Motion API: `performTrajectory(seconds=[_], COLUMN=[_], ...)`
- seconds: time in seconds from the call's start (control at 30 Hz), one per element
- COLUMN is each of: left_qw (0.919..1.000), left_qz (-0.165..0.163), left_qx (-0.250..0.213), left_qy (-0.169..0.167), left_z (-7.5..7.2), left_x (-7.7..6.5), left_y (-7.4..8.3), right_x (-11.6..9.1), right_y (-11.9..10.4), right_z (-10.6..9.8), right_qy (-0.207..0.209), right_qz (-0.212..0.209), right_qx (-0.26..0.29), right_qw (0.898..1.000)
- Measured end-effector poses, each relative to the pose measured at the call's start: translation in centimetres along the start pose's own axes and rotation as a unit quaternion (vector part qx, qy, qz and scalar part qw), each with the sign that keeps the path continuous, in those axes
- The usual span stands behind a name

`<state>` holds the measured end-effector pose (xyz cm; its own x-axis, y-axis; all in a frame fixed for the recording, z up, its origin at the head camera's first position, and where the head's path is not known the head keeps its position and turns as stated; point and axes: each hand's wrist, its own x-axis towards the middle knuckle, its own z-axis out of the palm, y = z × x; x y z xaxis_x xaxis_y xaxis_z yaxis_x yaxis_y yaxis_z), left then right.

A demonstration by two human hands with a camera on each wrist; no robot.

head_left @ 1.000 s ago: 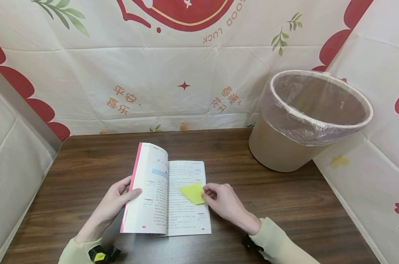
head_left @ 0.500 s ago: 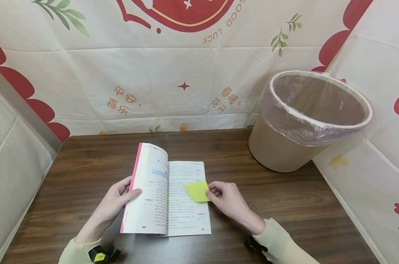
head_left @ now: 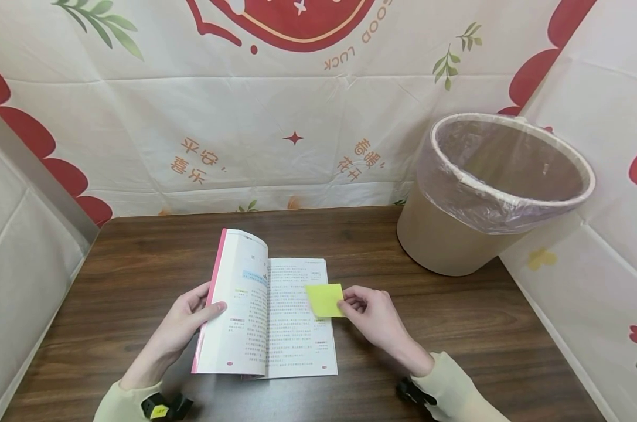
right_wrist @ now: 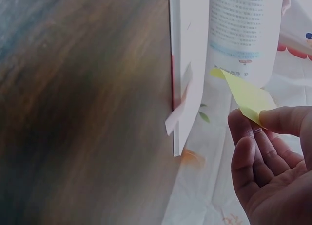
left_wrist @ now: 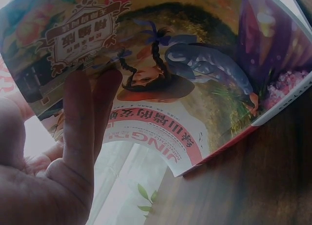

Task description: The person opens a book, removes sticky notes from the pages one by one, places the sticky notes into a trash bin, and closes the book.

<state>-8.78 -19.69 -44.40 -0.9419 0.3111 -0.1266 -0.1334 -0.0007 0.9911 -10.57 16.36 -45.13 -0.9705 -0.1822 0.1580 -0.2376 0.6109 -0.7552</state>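
An open book [head_left: 297, 346] lies on the wooden table, its left half raised at a slant. My left hand [head_left: 186, 319] grips that raised half at its outer edge, thumb on the page and fingers behind. In the left wrist view, fingers lie against the illustrated cover [left_wrist: 214, 79]. Between thumb and fingertips my right hand [head_left: 376, 316] pinches a yellow sticky note [head_left: 324, 300] by its right edge, over the right page's outer margin. The right wrist view shows the sticky note [right_wrist: 246, 96] curved and apart from the page. A pale paper strip [right_wrist: 178, 110] juts from the book's edge there.
A tan trash bin [head_left: 450, 234] with a clear plastic liner stands at the back right of the table [head_left: 155, 252]. A printed white cloth [head_left: 255, 111] hangs behind the table, with more white cloth at both sides.
My right hand has moved to the right and slightly away with the sticky note, which now hangs partly past the page's edge and looks squarer. The left hand and book have stayed put.
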Motion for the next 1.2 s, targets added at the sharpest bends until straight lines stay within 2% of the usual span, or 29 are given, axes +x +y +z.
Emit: performTrajectory(seconds=[0.4,0.6,0.77,1.2], left_qw=[1.0000,1.0000,1.0000,1.0000], left_qz=[0.001,0.001,0.000,0.001], left_qx=[0.004,0.005,0.004,0.001], left_qy=[0.005,0.002,0.001,-0.001], left_z=[0.1,0.1,0.0,0.1], left_x=[0.0,0.0,-0.1,0.0], left_y=[0.2,0.2,0.2,0.1], right_x=[0.3,0.8,1.5,3.1], right_y=[-0.6,-0.6,-0.7,-2.0], right_z=[-1.7,-3.2,-5.0,-10.2], right_qy=[0.038,0.071,0.102,0.176], right_qz=[-0.054,-0.092,-0.126,-0.198], right_qx=[0.008,-0.020,-0.048,-0.111], right_qw=[0.998,0.993,0.986,0.958])
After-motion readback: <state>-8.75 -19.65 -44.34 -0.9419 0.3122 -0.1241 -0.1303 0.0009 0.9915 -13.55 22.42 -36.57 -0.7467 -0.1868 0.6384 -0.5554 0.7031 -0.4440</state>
